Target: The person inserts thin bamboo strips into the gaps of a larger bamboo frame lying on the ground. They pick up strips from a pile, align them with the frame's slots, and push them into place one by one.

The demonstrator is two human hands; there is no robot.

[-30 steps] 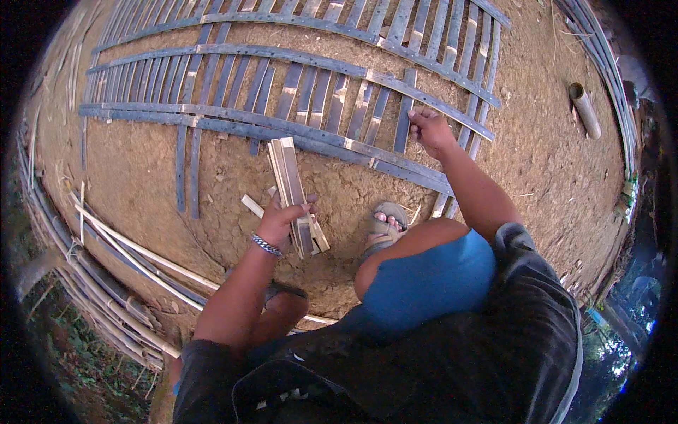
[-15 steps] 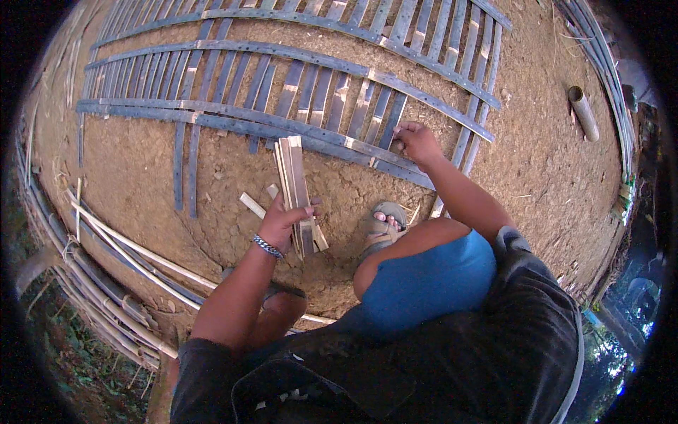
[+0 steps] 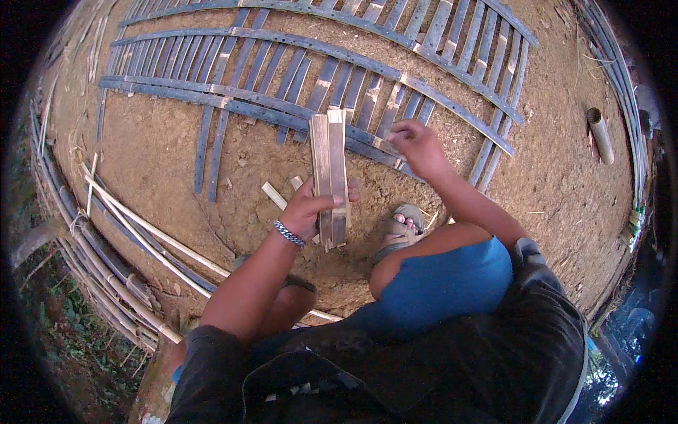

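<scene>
Head view: left hand [image 3: 305, 210] grasps pale flat bamboo strips [image 3: 330, 177]; right hand [image 3: 417, 145] grip state unclear.

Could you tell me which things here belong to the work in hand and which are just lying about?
In use:
- bundle of bamboo slats, held by left hand
- bamboo lattice, under right hand

Lying about:
- bamboo tube
- long bamboo poles
- short offcut
</scene>
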